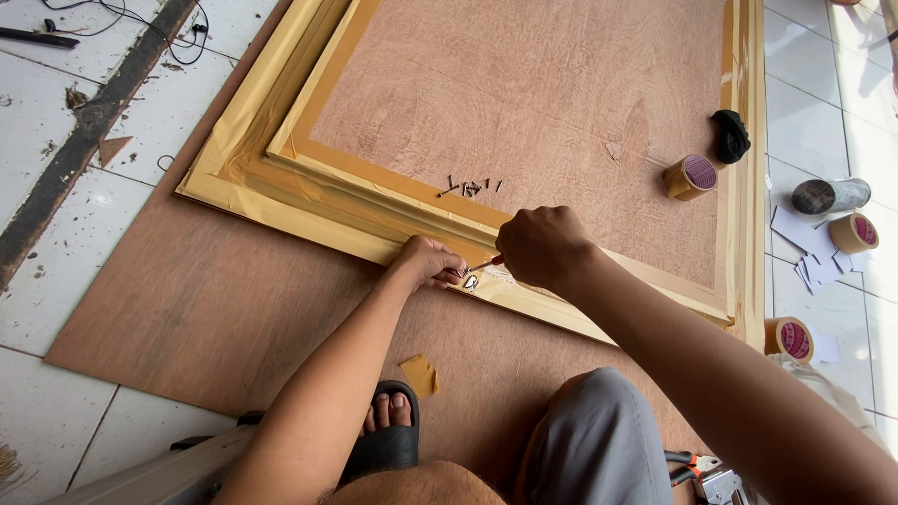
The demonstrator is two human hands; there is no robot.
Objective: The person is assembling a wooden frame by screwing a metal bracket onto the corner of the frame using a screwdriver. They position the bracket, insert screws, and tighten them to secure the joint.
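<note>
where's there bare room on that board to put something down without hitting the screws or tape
Free: the wide backing board inside the frame, above the loose screws; also the plywood sheet left of the left hand. Crowded: the lower rail by both hands, right hand, and the right side with tape rolls.

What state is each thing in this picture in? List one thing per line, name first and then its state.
Left hand: pinching a small metal fitting against the frame.
Right hand: fisted around a tool, mostly hidden.
Wooden frame: lying flat on a plywood sheet, taped over.
Screws: loose, scattered on the backing board.
Tape roll on board: lying on its side.
Black cloth: crumpled.
Stapler: lying unused on the floor.
</note>
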